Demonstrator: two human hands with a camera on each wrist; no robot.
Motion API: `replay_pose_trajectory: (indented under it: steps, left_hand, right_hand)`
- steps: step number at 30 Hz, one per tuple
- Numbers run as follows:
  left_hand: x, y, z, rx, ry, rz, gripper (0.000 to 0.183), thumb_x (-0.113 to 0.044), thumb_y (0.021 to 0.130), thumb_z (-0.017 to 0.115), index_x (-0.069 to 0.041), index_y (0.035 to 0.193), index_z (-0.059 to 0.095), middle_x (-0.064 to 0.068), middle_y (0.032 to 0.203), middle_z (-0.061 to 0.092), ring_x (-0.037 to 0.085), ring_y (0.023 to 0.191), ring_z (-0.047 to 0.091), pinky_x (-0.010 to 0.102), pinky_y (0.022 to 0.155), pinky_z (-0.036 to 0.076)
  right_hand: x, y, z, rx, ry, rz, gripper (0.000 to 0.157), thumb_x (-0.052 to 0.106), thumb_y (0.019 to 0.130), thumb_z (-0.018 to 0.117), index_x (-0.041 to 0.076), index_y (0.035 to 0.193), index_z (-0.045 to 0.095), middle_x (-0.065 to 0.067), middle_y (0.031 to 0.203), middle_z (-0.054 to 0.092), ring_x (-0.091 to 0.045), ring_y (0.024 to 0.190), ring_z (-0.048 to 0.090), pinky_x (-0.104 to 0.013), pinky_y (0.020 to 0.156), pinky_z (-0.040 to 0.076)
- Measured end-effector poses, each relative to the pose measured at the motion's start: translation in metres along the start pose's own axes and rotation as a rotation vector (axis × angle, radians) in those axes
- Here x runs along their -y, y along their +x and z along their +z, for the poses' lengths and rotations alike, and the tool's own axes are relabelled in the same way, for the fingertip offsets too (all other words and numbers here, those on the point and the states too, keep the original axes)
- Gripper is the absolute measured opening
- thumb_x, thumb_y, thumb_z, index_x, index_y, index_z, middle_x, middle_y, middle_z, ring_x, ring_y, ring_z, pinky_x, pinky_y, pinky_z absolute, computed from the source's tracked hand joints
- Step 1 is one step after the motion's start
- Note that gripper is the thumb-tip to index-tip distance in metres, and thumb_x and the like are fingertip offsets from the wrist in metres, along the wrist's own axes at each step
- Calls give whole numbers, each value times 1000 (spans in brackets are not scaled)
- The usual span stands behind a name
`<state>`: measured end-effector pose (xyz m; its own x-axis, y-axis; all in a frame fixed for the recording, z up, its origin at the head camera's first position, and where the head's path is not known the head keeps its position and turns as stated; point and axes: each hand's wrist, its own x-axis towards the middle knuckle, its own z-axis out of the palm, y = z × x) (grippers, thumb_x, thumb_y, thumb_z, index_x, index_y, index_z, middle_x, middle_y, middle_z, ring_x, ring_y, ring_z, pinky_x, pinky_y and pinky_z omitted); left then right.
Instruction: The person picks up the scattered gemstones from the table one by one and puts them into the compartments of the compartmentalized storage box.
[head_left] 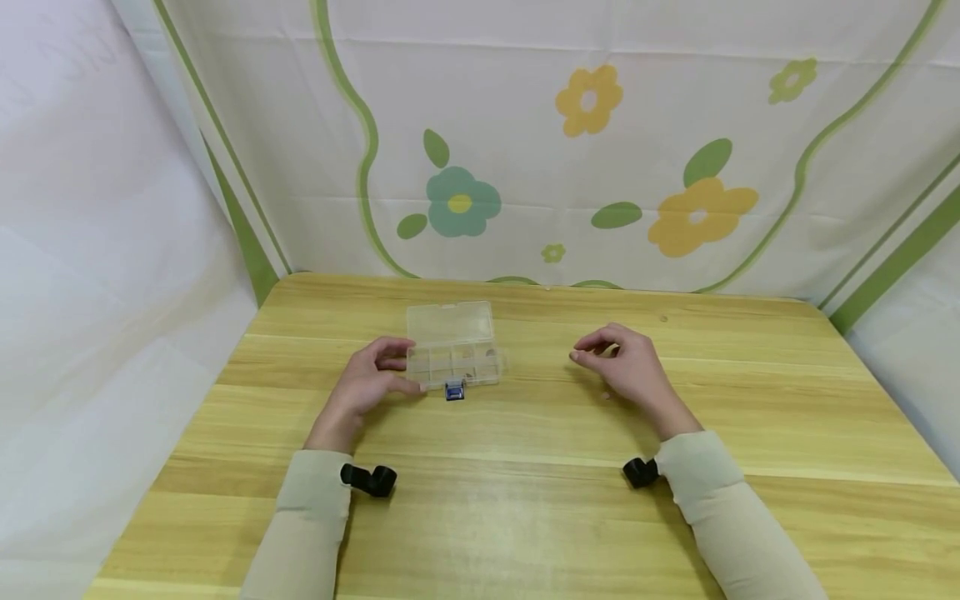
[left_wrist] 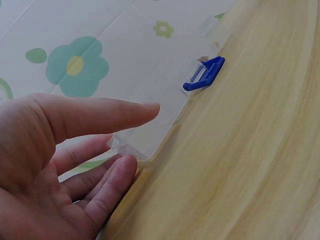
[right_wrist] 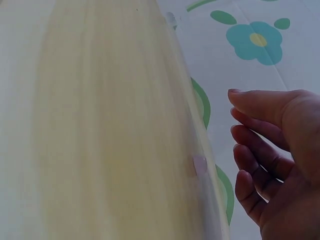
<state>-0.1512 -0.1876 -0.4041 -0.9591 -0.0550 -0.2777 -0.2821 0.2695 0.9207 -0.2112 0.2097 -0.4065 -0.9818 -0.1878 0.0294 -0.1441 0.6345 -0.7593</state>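
A clear plastic compartment box (head_left: 442, 364) lies on the table with its lid (head_left: 450, 323) raised at the back. At its front edge hangs a blue latch (left_wrist: 205, 75). My left hand (head_left: 367, 379) holds the box's left end, the thumb at the front corner and the fingers along the side. Well to the right of the box, my right hand (head_left: 626, 362) hovers above the table. Its fingers are loosely bent and the thumb is near the index finger; I see nothing between them. Below that hand lies a small pinkish piece (right_wrist: 200, 165).
The wooden table (head_left: 495, 508) ends at the back against a white cloth (head_left: 517, 100) printed with flowers. Small dark bits show in the right compartments of the box. A black wrist camera (head_left: 371, 481) sits at the left cuff, another (head_left: 640, 472) at the right.
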Motion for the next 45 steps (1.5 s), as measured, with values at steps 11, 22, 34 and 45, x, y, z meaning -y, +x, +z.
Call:
replay_pose_trajectory:
  steps: [11,22,34,45]
  left_hand:
    - [-1,0,0,-2,3,-4,76,1,80,89,-12,149,60,14,155,57,34,139,53,54,121,38]
    - [0,0,-1,0,-9,6,79,0,77,91,-12,149,61,14,154,58,33,135,54,49,116,39]
    - [3,0,-2,8,-12,12,78,-1,79,91,-11,150,60,14,156,56,33,135,53,46,113,42]
    - [4,2,-1,10,-21,9,76,0,79,91,-10,148,61,15,153,58,33,132,54,44,111,43]
  right_hand:
    - [-15,-7,-14,32,-38,-2,28,45,95,83,21,108,81,0,111,76,-18,100,65,-26,86,54]
    - [-28,-16,-27,158,-47,20,30,41,92,86,20,114,81,-3,109,77,-22,98,66,-30,83,53]
    - [-30,-17,-28,222,-72,-41,27,38,86,92,26,107,83,0,111,75,-20,95,59,-27,82,48]
    - [-34,-19,-31,231,-101,-66,23,39,85,93,26,101,83,3,113,74,-17,101,63,-24,85,50]
